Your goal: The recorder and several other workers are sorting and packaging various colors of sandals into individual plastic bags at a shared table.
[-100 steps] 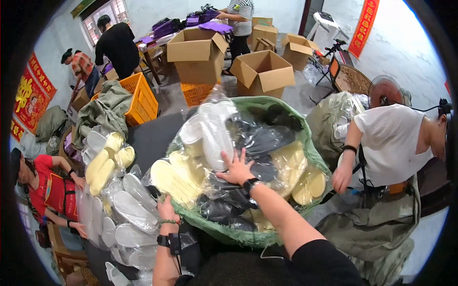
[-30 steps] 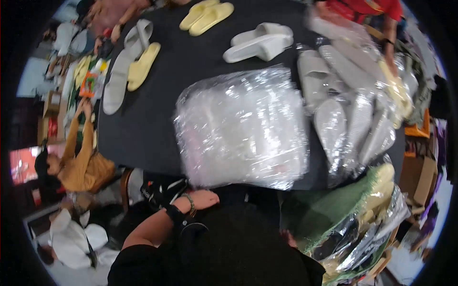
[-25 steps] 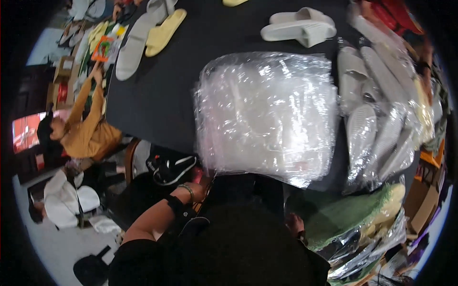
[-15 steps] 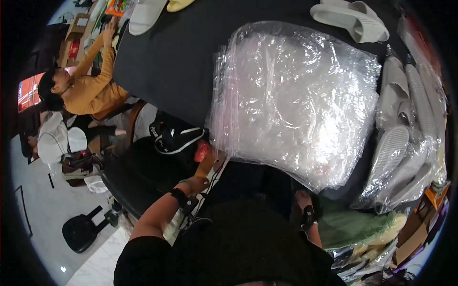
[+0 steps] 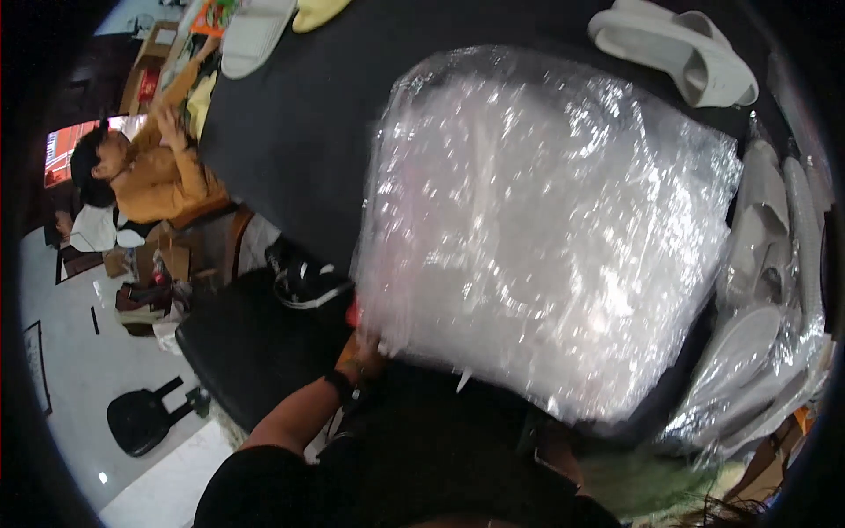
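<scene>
From where I stand, the worker in black has both hands down by the near edge of the table, and the right hand (image 5: 556, 444) is the harder one to read: it's dim and smeared, low beside the blurred green sack (image 5: 656, 480), and I can't tell whether it is gripping anything. The left hand (image 5: 365, 355) is at the lower left corner of a broad stack of clear plastic bags (image 5: 546, 229), with its fingers too dark and hidden to say if they are pinching the bags or only touching them. Just beyond that hand, a bit of something red (image 5: 352, 313) peeks out at the edge of the stack. To the left is a black chair (image 5: 242, 339), with a black item with white trim (image 5: 304, 280) on its seat. The stack itself lies glossy and crinkled on the black table (image 5: 290, 106), near its front. Along the right side are grey slippers in clear wrapping (image 5: 757, 299); past the stack sits an unwrapped pale grey pair (image 5: 678, 53). Over at the far left, a ridged pale slipper (image 5: 255, 40) rests beside a yellow slipper (image 5: 319, 12). Farther off, a co-worker in a mustard top (image 5: 167, 185) stretches an arm toward an orange packet (image 5: 211, 18).
</scene>
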Demonstrator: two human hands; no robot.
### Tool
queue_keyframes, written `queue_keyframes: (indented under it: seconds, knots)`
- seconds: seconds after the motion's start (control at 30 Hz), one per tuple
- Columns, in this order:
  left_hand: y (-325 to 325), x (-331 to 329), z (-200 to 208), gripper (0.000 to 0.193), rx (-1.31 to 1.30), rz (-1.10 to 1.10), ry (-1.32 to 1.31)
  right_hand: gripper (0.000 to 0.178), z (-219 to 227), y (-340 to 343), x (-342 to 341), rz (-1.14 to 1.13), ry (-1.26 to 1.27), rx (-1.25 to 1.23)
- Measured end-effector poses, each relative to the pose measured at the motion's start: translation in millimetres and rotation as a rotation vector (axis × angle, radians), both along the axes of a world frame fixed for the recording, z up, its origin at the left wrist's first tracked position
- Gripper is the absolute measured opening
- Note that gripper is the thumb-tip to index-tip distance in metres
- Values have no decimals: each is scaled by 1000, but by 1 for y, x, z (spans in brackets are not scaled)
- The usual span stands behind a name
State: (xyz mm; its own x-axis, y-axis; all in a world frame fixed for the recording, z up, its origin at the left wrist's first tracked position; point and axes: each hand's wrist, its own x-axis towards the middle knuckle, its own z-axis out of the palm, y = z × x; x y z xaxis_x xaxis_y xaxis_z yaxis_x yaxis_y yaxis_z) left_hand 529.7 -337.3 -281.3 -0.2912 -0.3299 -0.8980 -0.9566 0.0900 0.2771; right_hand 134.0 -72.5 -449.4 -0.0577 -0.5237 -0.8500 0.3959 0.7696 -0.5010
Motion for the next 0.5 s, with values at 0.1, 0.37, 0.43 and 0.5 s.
queue_keyframes:
  seconds: [0.1, 0.37, 0.43, 0.5]
  knots:
    - [22, 85, -51, 53, -419, -270, 125, 39, -31, -86, -14, -55, 22, -125]
    - [-39, -4, 91, 22, -244, 711, 16, 40, -96, -190, -32, -217, 94, -306]
    - [-46, 28, 108, 20, -305, 922, 62, 40, -109, -217, -21, -240, 76, -360]
    - [-58, 47, 126, 20, -335, 1135, 117, 40, -117, -236, -13, -258, 69, -391]
